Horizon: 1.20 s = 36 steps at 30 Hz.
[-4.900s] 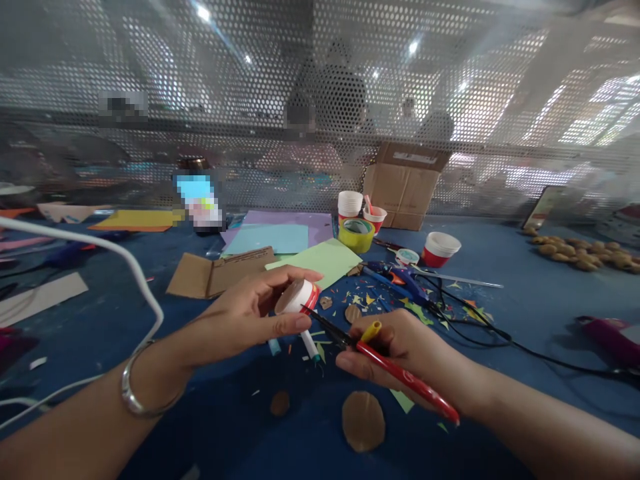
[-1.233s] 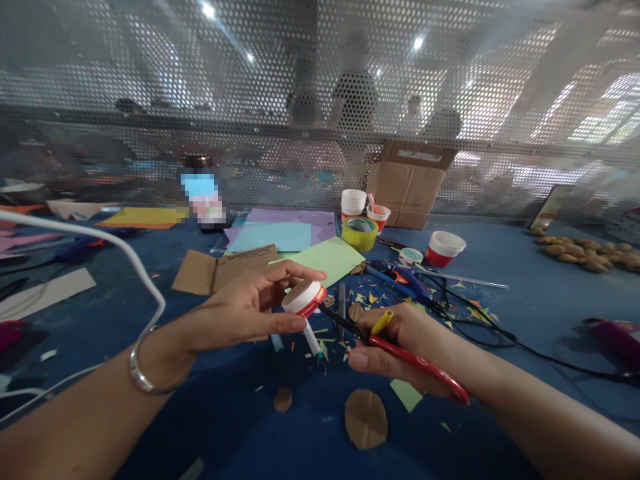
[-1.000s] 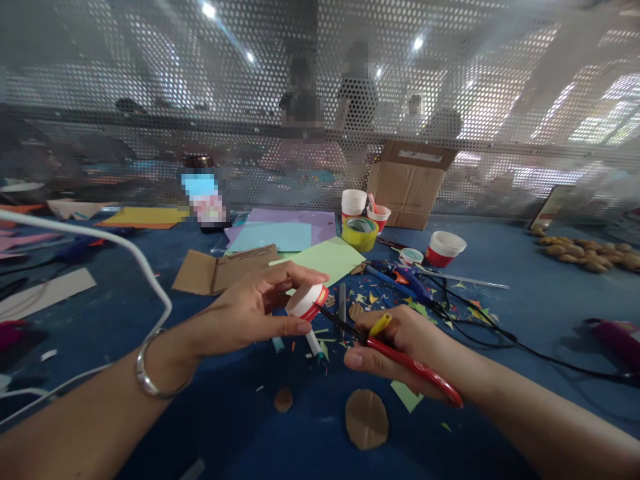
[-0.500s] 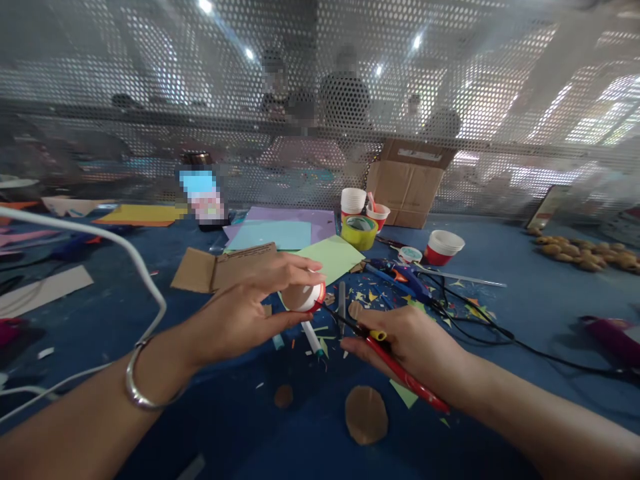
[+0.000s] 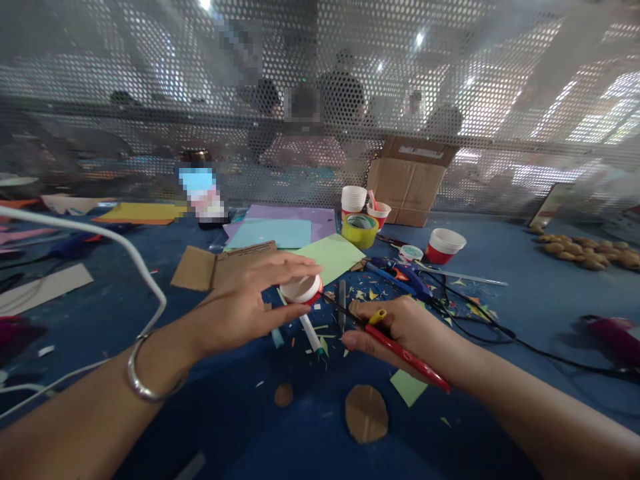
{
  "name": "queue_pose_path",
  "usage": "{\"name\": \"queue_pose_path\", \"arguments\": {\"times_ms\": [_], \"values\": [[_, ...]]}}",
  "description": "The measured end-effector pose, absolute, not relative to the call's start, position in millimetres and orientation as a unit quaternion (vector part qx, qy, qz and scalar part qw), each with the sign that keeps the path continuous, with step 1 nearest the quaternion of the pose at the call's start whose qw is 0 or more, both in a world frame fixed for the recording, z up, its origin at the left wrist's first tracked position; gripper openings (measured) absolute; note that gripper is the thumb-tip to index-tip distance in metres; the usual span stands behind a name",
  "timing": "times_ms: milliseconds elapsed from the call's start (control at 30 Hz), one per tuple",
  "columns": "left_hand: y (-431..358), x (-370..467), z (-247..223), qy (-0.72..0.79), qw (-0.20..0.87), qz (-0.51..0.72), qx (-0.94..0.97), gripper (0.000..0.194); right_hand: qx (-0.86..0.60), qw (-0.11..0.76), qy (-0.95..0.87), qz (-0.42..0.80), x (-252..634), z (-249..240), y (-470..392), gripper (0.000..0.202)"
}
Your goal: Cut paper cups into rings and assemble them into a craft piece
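My left hand (image 5: 250, 300), with a silver bangle at the wrist, has its fingers and thumb around a small white and red paper cup (image 5: 301, 289). The cup's open rim faces me. In my right hand (image 5: 400, 330) is a red-handled tool (image 5: 407, 357) with a dark, narrow tip that reaches the cup's right side. A yellow part shows beside my fingers. Below the hands lie a large brown cardboard disc (image 5: 367, 413) and a small one (image 5: 283, 395). A white marker (image 5: 311, 335) lies between the hands.
Behind are green paper (image 5: 333, 259), yellow-green tape (image 5: 359, 231), a blue glue gun (image 5: 413, 280) with a black cable, a paper cup (image 5: 445, 245) and a cardboard box (image 5: 407, 180). A white cable (image 5: 135, 257) arches at left. People show beyond a perforated screen.
The cup has tilted so its rim shows more, and my left fingers have loosened and straightened slightly. The tool in my right hand has shifted slightly, its tip still at the cup.
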<state>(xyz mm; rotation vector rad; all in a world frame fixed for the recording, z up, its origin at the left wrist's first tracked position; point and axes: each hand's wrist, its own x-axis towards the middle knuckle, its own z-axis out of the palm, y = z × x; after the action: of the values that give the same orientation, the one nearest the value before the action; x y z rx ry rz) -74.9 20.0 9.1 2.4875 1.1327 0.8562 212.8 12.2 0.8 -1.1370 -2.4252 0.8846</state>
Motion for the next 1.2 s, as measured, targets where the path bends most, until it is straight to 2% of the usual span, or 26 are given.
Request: {"name": "queue_pose_path", "arguments": {"times_ms": [133, 233, 433, 567, 733, 933, 1200], "values": [[23, -71, 5, 0.431, 0.352, 0.301, 0.775, 0.053, -0.389, 0.166, -0.842, 0.335, 217, 6, 12, 0.051], [21, -68, 5, 0.448, 0.434, 0.297, 0.723, 0.055, -0.397, 0.16, -0.832, 0.352, 217, 12, 9, 0.052], [22, -66, 0, 0.452, 0.401, 0.326, 0.727, 0.05, -0.399, 0.15, -0.826, 0.368, 216, 20, 5, 0.05], [22, -62, 1, 0.478, 0.37, 0.355, 0.713, 0.055, -0.38, 0.132, -0.826, 0.393, 217, 21, 5, 0.048], [22, -58, 7, 0.465, 0.41, 0.407, 0.671, 0.058, -0.379, 0.131, -0.829, 0.39, 217, 22, 5, 0.05], [22, -58, 4, 0.439, 0.455, 0.392, 0.668, 0.061, -0.373, 0.139, -0.837, 0.376, 216, 20, 4, 0.052], [19, -60, -2, 0.431, 0.421, 0.385, 0.7, 0.057, -0.367, 0.162, -0.846, 0.351, 215, 13, 6, 0.052]]}}
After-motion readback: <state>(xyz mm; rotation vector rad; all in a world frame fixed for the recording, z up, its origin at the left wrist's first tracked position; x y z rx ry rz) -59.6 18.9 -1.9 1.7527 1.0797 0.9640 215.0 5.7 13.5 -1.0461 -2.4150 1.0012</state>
